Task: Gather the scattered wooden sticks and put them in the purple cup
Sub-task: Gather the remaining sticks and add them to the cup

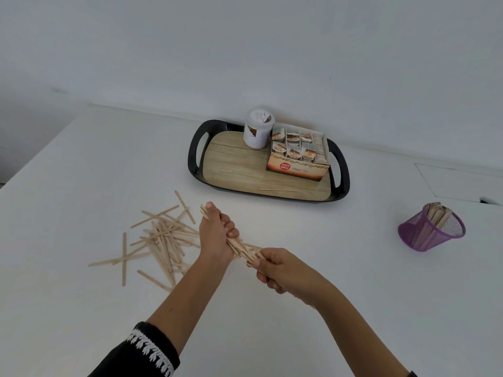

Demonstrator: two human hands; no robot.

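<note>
A bundle of wooden sticks (241, 247) is held above the white table between both hands. My left hand (216, 235) grips the bundle around its middle, thumb up. My right hand (277, 268) grips the bundle's lower right end. Several loose sticks (160, 240) lie scattered in a pile on the table to the left of my hands. The purple mesh cup (431, 229) stands far to the right, tilted in view, with several sticks inside it.
A black-handled tray (234, 172) with a wood-pattern floor sits at the back, holding a white jar (258, 128), an open box of ginger tea bags (298, 156) and one stick (283, 189). A white wall rises behind the table.
</note>
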